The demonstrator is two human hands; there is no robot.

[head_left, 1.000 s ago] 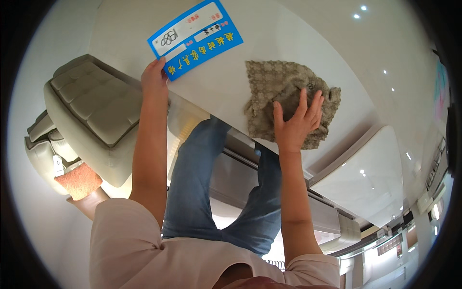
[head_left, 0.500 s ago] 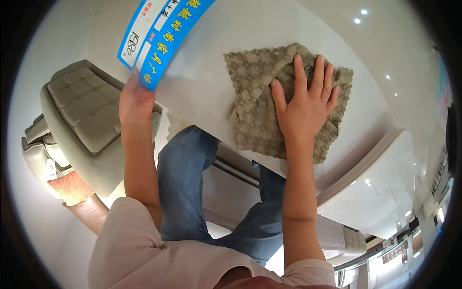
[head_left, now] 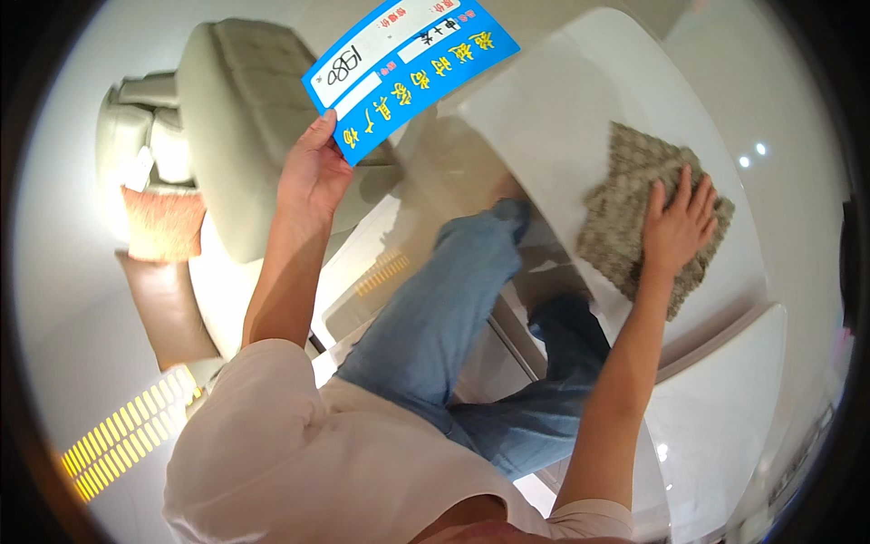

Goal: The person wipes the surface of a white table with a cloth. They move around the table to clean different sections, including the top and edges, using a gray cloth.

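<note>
Moved: sign [head_left: 408,77], in view, from over worktop [head_left: 535,118] to over sofa [head_left: 222,186]; left grip [head_left: 315,174] pinches its corner. Cloth [head_left: 625,195]: on worktop, under spread right grip [head_left: 676,227]. Step: apparently wiping; next stroke likely needs palm pressure.

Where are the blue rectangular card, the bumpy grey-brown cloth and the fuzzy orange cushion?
Blue rectangular card [head_left: 410,80]: head view, middle of its printed face.
Bumpy grey-brown cloth [head_left: 627,204]: head view, its uncovered left part.
Fuzzy orange cushion [head_left: 163,225]: head view, middle of its visible face.
</note>
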